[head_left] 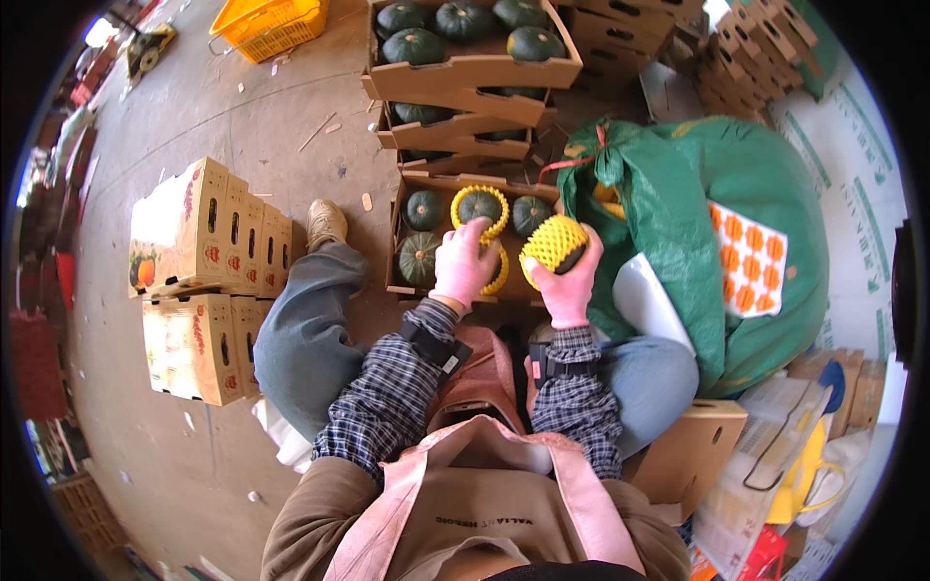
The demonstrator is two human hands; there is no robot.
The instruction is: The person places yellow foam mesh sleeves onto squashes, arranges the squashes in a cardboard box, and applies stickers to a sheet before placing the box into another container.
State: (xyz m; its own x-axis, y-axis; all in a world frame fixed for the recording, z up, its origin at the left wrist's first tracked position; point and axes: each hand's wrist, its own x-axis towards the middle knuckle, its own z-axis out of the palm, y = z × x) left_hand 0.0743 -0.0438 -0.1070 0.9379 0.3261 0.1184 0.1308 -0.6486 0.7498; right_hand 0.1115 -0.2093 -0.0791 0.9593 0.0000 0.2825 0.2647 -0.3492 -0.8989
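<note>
My right hand (pixel 567 286), in a pink glove, grips a dark green squash wrapped in a yellow foam net (pixel 554 244), above the right edge of an open carton. My left hand (pixel 462 263), also gloved, reaches over that carton (pixel 407 287) with its fingers closed at the near edge of a yellow foam net (pixel 505 205). This net rings a green squash (pixel 480 205) in the carton. Beside the left fingers, another yellow net (pixel 501 273) is partly hidden by the hand. Bare squashes (pixel 418 258) lie to the left, and one more squash (pixel 530 214) sits at the far right.
Stacked open cartons of squashes (pixel 475 79) stand beyond. A large green woven sack (pixel 668 194) bulges at the right, with a sheet of orange stickers (pixel 748 259) on it. Printed cartons (pixel 199 237) are stacked at the left. A yellow crate (pixel 271 29) lies far off.
</note>
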